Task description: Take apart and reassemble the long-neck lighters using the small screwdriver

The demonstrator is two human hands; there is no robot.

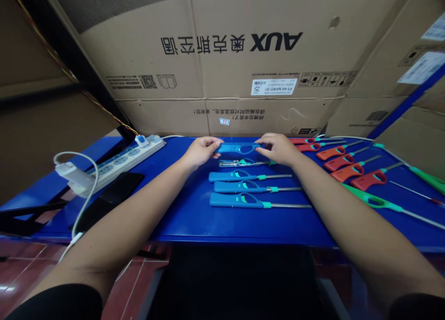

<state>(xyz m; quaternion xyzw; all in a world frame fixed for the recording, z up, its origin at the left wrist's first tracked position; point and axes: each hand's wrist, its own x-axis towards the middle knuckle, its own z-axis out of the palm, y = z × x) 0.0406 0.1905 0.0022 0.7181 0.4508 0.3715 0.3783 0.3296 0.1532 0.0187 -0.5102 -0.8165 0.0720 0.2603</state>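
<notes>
Between my two hands, near the back of the blue table, is a blue plastic lighter shell (237, 148). My left hand (203, 151) pinches its left end between thumb and fingers. The right end is gripped by my right hand (275, 148), fingers closed. Just below the shell lies an opened lighter (239, 163) with its inner parts, metal rod and green tip showing. Closer to the front edge, three blue lighters (238, 200) with teal triggers and metal rods lie in parallel, rods pointing right.
Several red and orange lighters (339, 162) lie to the right, with a green lighter (373, 199) and a thin screwdriver (413, 191). A white power strip (121, 161) and a black object (111, 197) are on the left. Large cardboard (229, 83) stands behind the blue table (194, 227).
</notes>
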